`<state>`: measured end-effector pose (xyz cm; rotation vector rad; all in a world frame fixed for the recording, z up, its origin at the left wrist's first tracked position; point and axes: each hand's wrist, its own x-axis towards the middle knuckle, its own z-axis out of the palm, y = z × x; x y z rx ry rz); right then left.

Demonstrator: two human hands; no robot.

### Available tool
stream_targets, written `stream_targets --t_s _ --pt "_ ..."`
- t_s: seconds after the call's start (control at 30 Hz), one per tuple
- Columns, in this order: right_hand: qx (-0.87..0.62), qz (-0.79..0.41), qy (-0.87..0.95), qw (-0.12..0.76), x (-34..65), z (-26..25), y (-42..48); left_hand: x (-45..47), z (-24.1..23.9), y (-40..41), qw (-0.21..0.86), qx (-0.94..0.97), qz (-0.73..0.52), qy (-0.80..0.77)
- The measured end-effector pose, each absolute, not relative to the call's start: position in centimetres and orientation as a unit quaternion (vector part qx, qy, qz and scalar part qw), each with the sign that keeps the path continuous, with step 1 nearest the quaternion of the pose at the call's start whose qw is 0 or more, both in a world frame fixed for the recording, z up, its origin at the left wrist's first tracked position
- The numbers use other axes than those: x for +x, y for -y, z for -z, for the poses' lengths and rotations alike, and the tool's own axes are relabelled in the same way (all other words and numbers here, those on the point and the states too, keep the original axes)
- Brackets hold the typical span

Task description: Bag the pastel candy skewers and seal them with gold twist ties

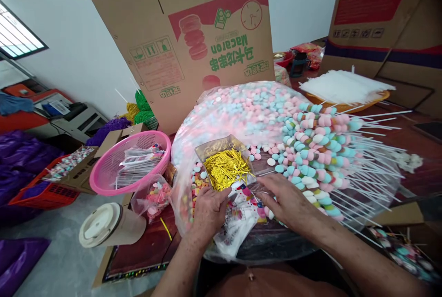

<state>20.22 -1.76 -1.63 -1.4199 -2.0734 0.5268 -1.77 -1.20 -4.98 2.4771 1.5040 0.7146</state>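
My left hand (209,209) is closed in a pinch on the edge of a printed clear candy bag (238,223) lying in front of me. My right hand (285,200) grips the same bag from the right, fingers curled near its mouth. Just beyond the hands sits a clear tray of gold twist ties (226,165). To the right lies a heap of marshmallow skewers (317,159) on white sticks, in pink, blue and white. Behind them spreads a big plastic bag of loose pink and blue candies (241,108).
A pink basket (103,172) with printed bags stands at left, a lidded paper cup (103,225) lies near the table's front left. A large Macaron carton (193,34) stands behind, another carton (386,16) at back right. An orange tray of white sheets (345,87) sits far right.
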Motion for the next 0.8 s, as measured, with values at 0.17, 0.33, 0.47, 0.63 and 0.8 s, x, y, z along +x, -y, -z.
stream_targets --t_s 0.17,0.33,0.47,0.63,0.8 --pt "-0.52 -0.357 0.711 0.311 18.6 2.2 0.6 -1.4 3.6 0.7 0.202 0.806 -0.322 -0.454" --pt "-0.513 -0.375 0.699 0.328 17.7 1.8 1.3 0.6 2.1 1.3 0.374 0.716 -0.292 -0.513" --pt "-0.501 -0.353 0.714 0.338 18.9 0.8 2.6 1.8 1.4 1.7 0.422 0.71 -0.259 -0.5" --pt "-0.444 -0.34 0.741 0.372 19.6 0.8 3.5 1.9 1.6 1.8 0.424 0.768 -0.225 -0.424" --pt "-0.531 -0.28 0.696 0.394 19.3 2.6 3.5 2.2 2.8 2.6 0.446 0.706 -0.289 -0.469"
